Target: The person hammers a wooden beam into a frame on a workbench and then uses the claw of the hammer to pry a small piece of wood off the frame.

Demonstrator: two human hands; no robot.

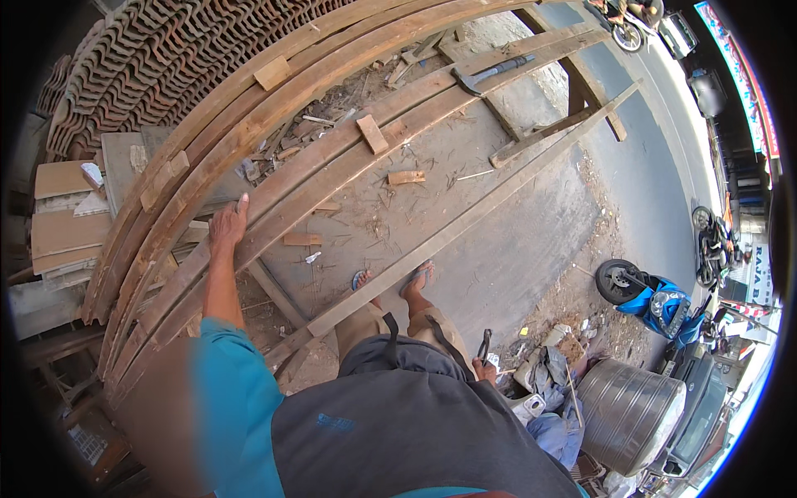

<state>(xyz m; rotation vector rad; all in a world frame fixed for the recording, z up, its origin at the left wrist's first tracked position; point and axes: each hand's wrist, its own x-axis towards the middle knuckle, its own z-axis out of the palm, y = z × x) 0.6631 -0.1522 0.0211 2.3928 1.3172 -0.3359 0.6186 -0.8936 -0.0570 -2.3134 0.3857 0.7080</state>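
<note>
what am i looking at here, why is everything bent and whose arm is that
One picture, from a wide fisheye camera on a person's head looking down; the lens bends the straight edges. No machine: the arm is the person's own. The left hand rests on long wooden planks laid across a frame, with small wood blocks and a hammer on them. The right hand is low by the hip, its grip closed on a dark tool, seemingly pliers. Sandalled feet stand below; a blue scooter is parked nearby.

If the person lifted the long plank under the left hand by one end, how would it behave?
The long plank would probably feel heavy and sag somewhat, given its length. Rough-sawn wood likely grips well under the left hand. Flat-faced, it shouldn't roll, though small wood blocks on it might slide off.
</note>
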